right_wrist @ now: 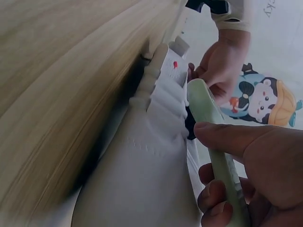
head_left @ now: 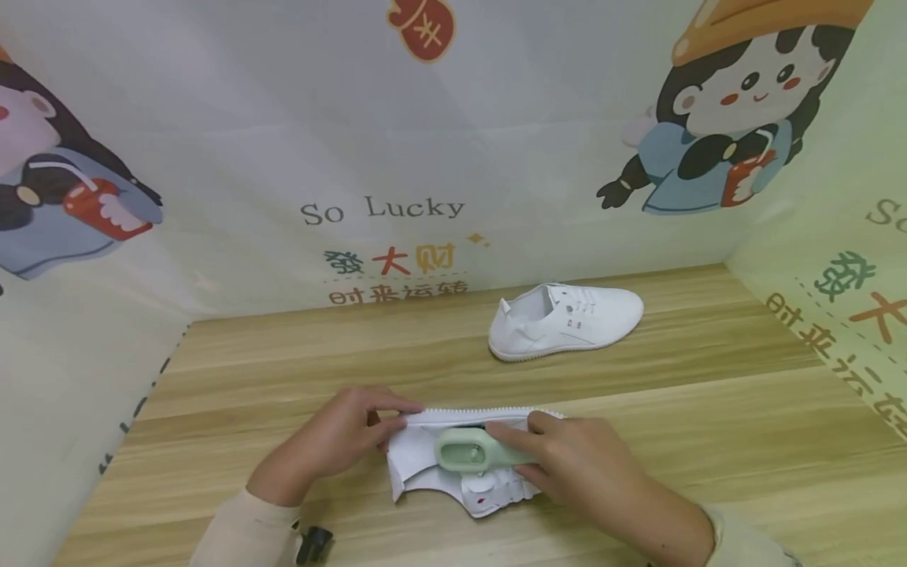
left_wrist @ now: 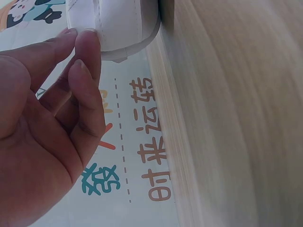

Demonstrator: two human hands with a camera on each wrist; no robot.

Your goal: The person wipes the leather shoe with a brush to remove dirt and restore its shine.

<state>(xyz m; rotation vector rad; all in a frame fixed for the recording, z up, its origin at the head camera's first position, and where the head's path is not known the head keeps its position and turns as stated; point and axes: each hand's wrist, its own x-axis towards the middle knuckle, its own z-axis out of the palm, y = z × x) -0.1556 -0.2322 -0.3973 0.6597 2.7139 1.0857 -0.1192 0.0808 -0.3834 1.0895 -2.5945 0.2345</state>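
A white lace-up shoe point(head_left: 413, 445) lies on its side on the wooden tabletop, its serrated sole edge facing the back. My left hand point(head_left: 336, 437) pinches its heel end between thumb and fingers, as the left wrist view point(left_wrist: 52, 109) also shows. In my right hand point(head_left: 591, 457) is a pale green brush point(head_left: 494, 454) with a hollow oval head, held against the upper side of the shoe. A dark part shows between the brush point(right_wrist: 204, 101) and the shoe in the right wrist view; its bristles are not clearly visible.
A second white shoe point(head_left: 602, 319) stands upright farther back, toe to the right. Printed fabric walls point(head_left: 248, 157) enclose the wooden tabletop point(head_left: 283, 354) at the back and sides. A small black object point(head_left: 314, 545) sits by the left sleeve.
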